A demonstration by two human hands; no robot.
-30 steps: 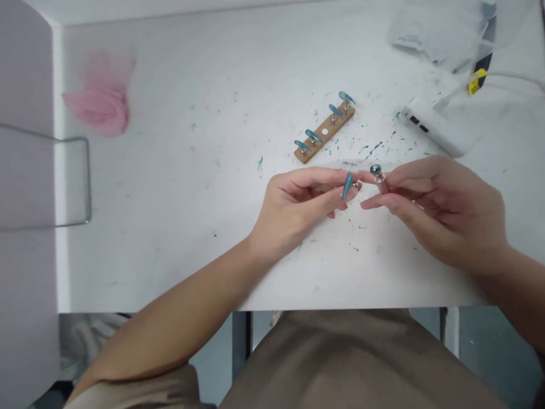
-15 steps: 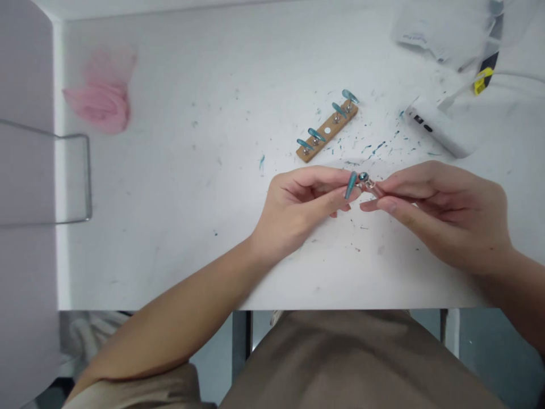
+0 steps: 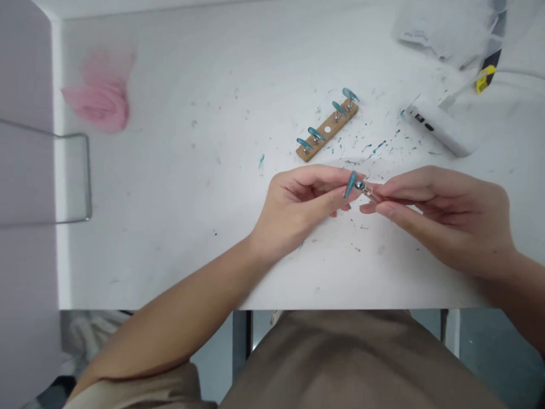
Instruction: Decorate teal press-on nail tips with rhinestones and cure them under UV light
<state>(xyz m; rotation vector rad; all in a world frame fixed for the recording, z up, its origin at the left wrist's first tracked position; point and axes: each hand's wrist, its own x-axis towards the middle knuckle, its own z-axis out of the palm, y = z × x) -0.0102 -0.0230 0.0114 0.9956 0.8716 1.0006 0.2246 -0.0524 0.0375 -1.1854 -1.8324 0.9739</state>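
Observation:
My left hand (image 3: 304, 201) pinches a teal glittery false nail (image 3: 350, 184) between thumb and fingers, its long tapered shape upright at the fingertips. Whatever supports the nail from behind is hidden by the fingers. In my right hand (image 3: 447, 216) is a slim pinkish wand with a round shiny tip (image 3: 360, 186), gripped between thumb and fingers. The tip is right beside the nail's right side; I cannot tell if they touch. Beyond my hands lies a wooden nail stand (image 3: 320, 140) bearing several more teal false nails (image 3: 315, 134) on small metal posts.
A white device (image 3: 443, 128) with a cable lies at right, near a yellow-and-black cutter-like item (image 3: 486, 78) and a clear plastic bag (image 3: 443, 28). Pink gauzy cloth (image 3: 100, 102) sits far left, near a metal wire frame (image 3: 88, 179). Blue-green smears mark the white table (image 3: 170, 170).
The wand's round tip has moved left and slightly down, closer to the nail, and has turned so its flat face no longer points up. My left hand is almost still.

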